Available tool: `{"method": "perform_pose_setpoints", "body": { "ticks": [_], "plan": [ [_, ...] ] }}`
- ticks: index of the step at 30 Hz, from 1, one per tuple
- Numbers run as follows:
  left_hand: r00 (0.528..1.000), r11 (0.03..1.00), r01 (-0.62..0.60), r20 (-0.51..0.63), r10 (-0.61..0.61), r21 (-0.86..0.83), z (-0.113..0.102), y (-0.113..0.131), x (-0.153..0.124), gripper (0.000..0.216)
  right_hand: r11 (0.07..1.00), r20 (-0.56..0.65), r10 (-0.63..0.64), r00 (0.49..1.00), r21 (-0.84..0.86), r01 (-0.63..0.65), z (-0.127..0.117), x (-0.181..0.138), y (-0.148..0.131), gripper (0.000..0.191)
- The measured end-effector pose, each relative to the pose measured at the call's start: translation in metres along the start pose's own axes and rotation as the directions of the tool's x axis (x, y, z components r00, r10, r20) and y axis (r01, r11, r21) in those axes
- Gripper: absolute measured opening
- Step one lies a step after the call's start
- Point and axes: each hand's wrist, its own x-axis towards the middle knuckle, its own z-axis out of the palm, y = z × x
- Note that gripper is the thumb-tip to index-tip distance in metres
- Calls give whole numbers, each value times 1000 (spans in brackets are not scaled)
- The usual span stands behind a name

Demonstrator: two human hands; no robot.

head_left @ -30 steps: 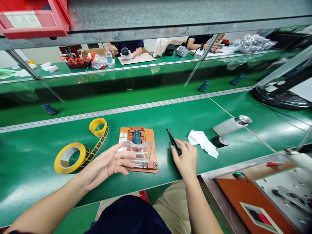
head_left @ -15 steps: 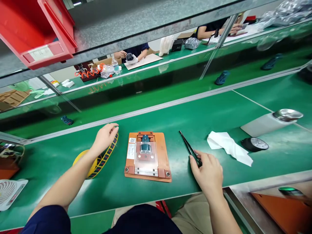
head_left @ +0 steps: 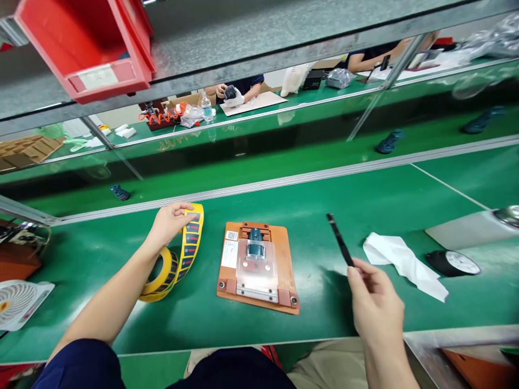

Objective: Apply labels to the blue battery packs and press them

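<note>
My left hand [head_left: 172, 224] pinches the free end of a yellow label strip [head_left: 192, 237], which carries dark printed labels. The strip runs down to its roll [head_left: 162, 275], lying on the green bench. In my right hand [head_left: 375, 297] is a pair of black tweezers [head_left: 339, 240], raised above the bench with the tips pointing up and away. Between my hands lies an orange fixture plate [head_left: 286, 270] with a clear plastic cover [head_left: 255, 275]. A dark teal part [head_left: 256, 248] sits in the fixture, partly under the cover.
Right of the fixture lie a crumpled white tissue [head_left: 405, 265], a round black-and-white object [head_left: 454, 263] and a pale bottle [head_left: 466, 229]. A white fan [head_left: 24, 305] is at far left. Overhead, a red bin [head_left: 93, 51] stands on a metal shelf. People work across the partition.
My right hand has lifted the tweezers off the bench and turned them. My left hand has turned the strip so its printed face shows. The whole view has shifted slightly.
</note>
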Motion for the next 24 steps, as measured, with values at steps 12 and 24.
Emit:
{"method": "perform_pose_setpoints", "body": {
  "ticks": [12, 24],
  "plan": [
    [971, 996, -50, -236, 32, -68, 9, -5, -65, 36, 710, 658, -58, 750, 556, -433, 98, -8, -154, 30],
    [976, 991, -78, -210, 54, -106, 7, -2, -83, 30, 763, 785, -154, 600, 481, -432, 175, -16, -201, 37]
  ]
}}
